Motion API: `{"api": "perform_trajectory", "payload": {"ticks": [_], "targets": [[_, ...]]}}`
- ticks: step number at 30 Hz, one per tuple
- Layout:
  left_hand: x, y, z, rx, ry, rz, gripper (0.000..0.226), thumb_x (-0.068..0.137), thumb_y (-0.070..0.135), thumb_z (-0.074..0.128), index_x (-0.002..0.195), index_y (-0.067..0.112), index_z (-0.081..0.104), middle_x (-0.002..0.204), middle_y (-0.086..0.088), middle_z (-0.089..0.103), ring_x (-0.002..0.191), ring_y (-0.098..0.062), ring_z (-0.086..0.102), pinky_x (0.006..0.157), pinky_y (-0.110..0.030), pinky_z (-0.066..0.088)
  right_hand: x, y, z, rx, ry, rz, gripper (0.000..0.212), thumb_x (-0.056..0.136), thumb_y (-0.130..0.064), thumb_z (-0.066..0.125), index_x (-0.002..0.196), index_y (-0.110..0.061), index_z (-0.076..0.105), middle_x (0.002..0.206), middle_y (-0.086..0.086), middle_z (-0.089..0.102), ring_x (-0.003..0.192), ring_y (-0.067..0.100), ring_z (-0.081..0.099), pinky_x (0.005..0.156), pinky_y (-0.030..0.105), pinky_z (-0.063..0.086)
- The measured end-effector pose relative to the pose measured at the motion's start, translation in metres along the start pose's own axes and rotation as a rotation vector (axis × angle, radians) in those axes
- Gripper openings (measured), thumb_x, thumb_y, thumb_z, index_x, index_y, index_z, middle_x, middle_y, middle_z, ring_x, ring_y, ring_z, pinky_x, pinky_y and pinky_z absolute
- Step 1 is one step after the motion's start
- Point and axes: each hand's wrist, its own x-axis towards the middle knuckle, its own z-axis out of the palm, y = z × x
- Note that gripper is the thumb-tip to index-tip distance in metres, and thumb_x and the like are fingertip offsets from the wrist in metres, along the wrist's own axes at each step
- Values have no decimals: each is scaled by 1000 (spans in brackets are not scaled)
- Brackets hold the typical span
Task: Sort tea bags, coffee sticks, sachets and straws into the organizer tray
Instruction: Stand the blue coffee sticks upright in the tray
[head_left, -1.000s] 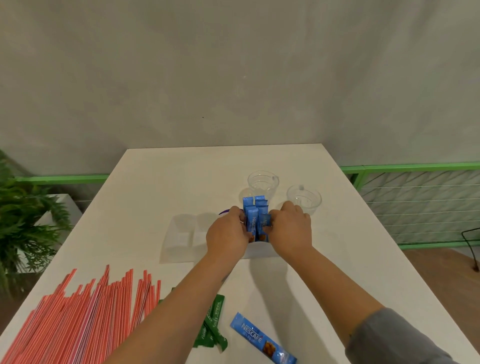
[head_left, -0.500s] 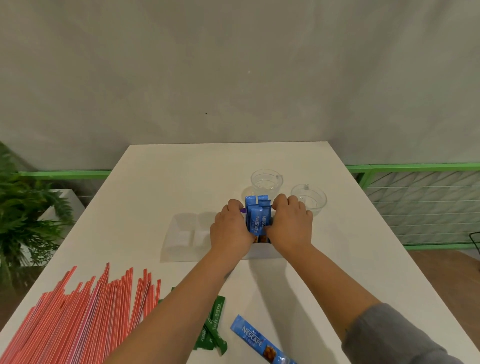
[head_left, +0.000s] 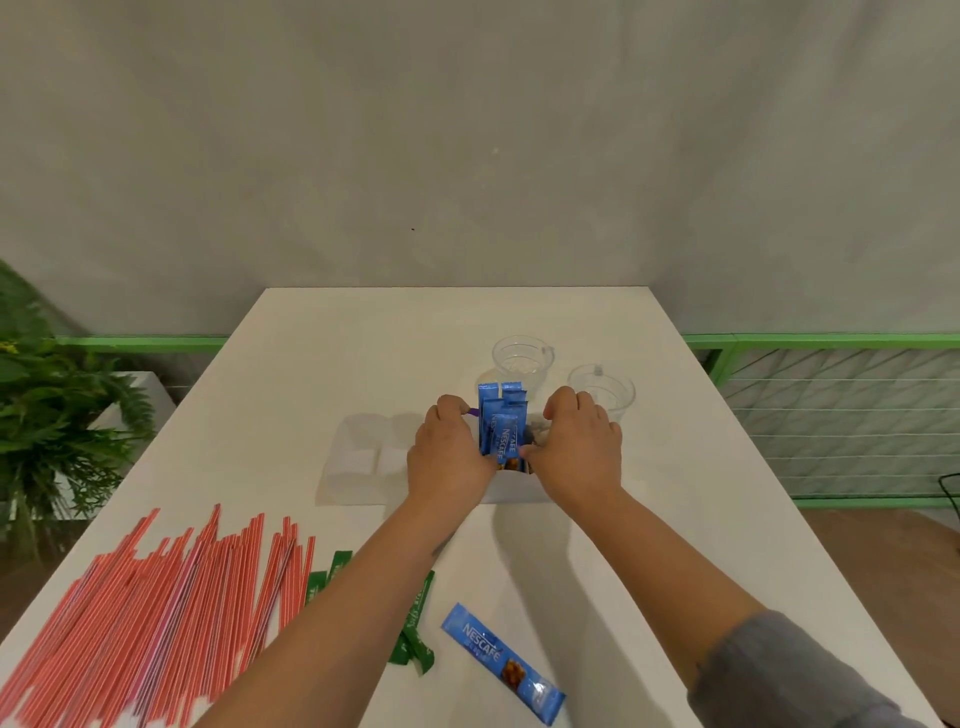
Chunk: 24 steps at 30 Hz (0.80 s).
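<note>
At lower left the straws (head_left: 156, 613) lie loose. Mid-frame, the left hand (head_left: 449, 457) and right hand (head_left: 574, 452) curl round upright coffee sticks (head_left: 501, 431), settling them in the tray (head_left: 358, 467). Likely next: fetching the spare stick (head_left: 501, 662), lower centre. The hands hide the sticks' compartment.

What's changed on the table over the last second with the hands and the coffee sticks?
Little changed. Both hands, left hand and right hand, keep squeezing the upright blue coffee sticks together in the organizer tray; their fingers crept slightly forward around the bundle. The loose coffee stick, straws, green sachets and cups stayed put.
</note>
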Motion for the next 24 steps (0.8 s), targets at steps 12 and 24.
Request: {"api": "perform_trajectory", "payload": {"ticks": [12,24], "targets": [[-52,-7,-13,-57,-38,24,39,81,16,67,114,11,47,102,-1,52,96,-21,56,78,-29,44,-51,4,-14,122,-224,-108,32,82,-32,64,109,-20,51,102,-3,61,92,20,59,82,33,38],[-108,-31,-13,375,-428,3,49,72,24,77,117,22,56,119,-5,53,110,-23,52,91,-36,47,-108,-7,-7,-18,-713,-174,42,72,-37,76,107,-20,59,101,-1,61,97,19,58,74,29,44]]}}
